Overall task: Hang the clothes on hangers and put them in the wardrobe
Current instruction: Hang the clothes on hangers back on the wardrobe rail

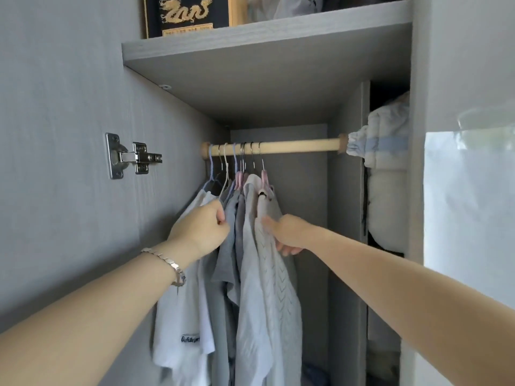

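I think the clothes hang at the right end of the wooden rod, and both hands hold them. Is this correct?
Not fully. The head view shows the clothes hanging at the left end of the wooden rod, not the right end. The left hand and the right hand do both hold them.

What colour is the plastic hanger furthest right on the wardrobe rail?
Pink. The rightmost hanger shows best in the head view, just above the knit top.

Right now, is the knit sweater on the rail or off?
On: knit sweater hangs from a pink hanger hooked over the wooden rail.
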Demonstrator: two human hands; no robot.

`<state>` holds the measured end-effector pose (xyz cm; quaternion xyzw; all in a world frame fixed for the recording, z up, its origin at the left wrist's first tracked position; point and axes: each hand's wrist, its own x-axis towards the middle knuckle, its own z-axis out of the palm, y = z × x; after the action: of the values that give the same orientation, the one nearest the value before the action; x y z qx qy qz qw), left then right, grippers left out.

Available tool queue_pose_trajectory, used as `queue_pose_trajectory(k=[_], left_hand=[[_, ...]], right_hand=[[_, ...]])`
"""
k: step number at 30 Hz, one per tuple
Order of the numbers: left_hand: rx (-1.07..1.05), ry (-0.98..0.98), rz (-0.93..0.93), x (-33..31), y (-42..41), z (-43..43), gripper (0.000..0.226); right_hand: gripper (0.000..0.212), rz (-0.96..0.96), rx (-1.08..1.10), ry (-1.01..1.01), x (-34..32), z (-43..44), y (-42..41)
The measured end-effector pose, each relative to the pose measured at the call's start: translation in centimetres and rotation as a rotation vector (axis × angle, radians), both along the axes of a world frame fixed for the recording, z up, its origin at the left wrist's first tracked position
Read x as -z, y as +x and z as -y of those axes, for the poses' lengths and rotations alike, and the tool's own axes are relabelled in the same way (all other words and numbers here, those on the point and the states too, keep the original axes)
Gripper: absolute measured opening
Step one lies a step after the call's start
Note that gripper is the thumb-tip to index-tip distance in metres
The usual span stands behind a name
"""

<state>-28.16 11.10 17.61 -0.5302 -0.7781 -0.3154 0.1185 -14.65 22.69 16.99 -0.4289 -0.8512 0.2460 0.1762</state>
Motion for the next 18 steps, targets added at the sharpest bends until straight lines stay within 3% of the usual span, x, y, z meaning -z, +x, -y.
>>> queue_pose_trajectory(k=[4, 8, 12, 18], left_hand=[[0.225, -0.067, 0.024, 2.2, 4.1, 1.1, 0.011], [0.471, -0.333, 0.031, 6.7, 10.0, 2.8, 0.015], [0.714, -0.607, -0.061, 11.6, 18.9, 5.8, 0.019], [1.127, -0.776, -0.199, 17.2, 36.7, 13.6, 0.015]], right_hand=[[0.029, 0.011, 0.089, -0.057, 2.2, 4.7, 5.4], [0.027, 0.049, 0.224, -0.085, 5.8, 11.8, 12.3], [0.034, 0.195, 0.43, -0.263, 11.3, 19.3, 21.8], [0.034, 0.332, 0.783, -0.424, 17.5, 34.7, 38.9]])
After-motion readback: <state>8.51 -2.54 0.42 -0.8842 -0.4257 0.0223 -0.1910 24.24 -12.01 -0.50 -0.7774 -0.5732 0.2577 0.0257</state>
